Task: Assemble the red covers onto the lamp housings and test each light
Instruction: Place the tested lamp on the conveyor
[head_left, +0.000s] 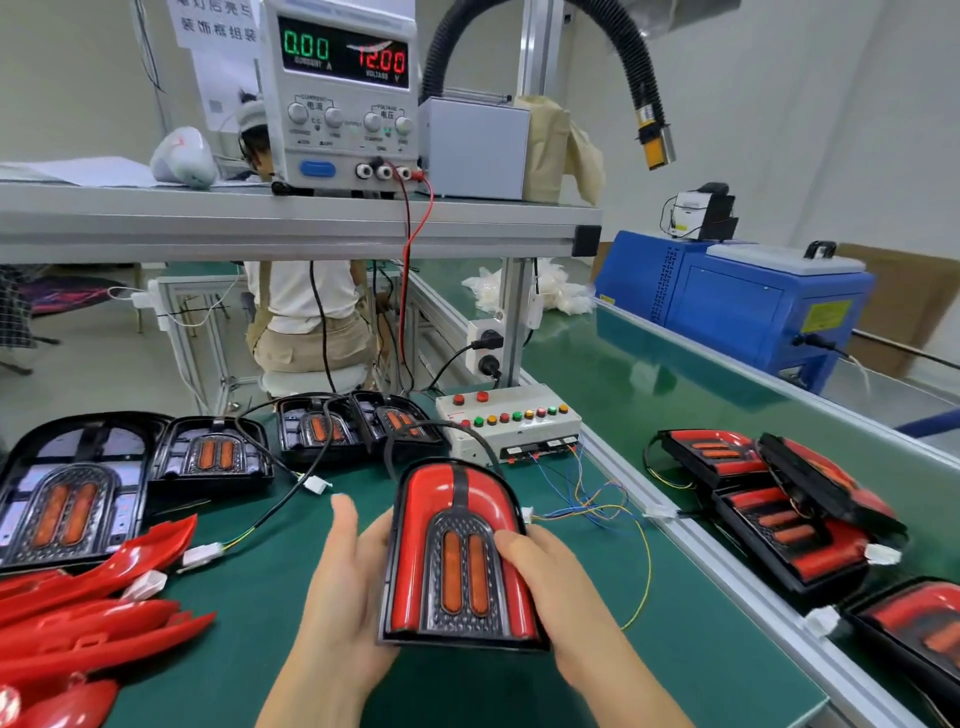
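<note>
In the head view, a lamp (462, 556) with its red cover (415, 519) already on is held in the lower middle of the frame, above the green table (249, 649). It is pinched at its right edge by the right hand (550, 587), with the thumb (511, 540) laid on the front. The left hand (348, 577) is pressed to the left edge. Its fingers are hidden behind the lamp, so its hold cannot be told.

Spare red covers (93, 597) are piled at the lower left, and bare housings (208, 457) are lined up above them. A button box (509, 421) is seen just above the lamp, with thin wires (597, 501) trailing from it. On the power box (343, 93) at the top, 0.00 and 12.00 are shown. Done lamps (779, 509) are laid on the belt (649, 374) at the right.

The fitting looks finished for this lamp, so the test step seems to be in hand. No glow is seen. Next, the lamp's plug probably must be joined to the box wires, a button pushed, and the light watched. Whether it is joined already cannot be told.
</note>
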